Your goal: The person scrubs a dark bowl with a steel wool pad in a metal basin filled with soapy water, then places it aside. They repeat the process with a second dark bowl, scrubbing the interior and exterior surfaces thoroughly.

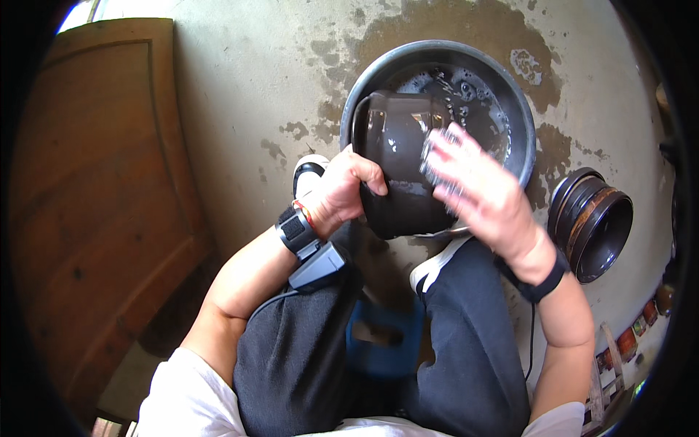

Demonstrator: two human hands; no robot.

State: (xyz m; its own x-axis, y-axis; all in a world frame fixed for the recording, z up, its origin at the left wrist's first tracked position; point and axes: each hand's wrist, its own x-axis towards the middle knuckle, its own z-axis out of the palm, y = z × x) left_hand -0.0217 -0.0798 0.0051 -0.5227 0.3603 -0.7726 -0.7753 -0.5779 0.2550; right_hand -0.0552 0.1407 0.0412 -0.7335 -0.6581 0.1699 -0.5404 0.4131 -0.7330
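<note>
A dark brown glazed pot (401, 158) lies tilted on its side over the near left part of a round metal basin (525, 128). My left hand (355, 180) grips the pot at its left side, thumb laid over the wall. Pressed between my right hand (480, 191) and the pot's right side is a wire scouring pad (437, 155), its silvery strands showing past blurred fingers. Soapy water (480, 104) with bubbles fills the bottom of the basin. Where the pot's mouth lies, I cannot tell.
Several dark glazed bowls (587, 224) sit nested and tipped on the floor at the right. Wet patches (458, 22) mark the concrete around the basin. A wooden door (104, 207) is at the left, and a blue plastic stool (385, 349) shows between my legs. Cables hang from both wrist straps.
</note>
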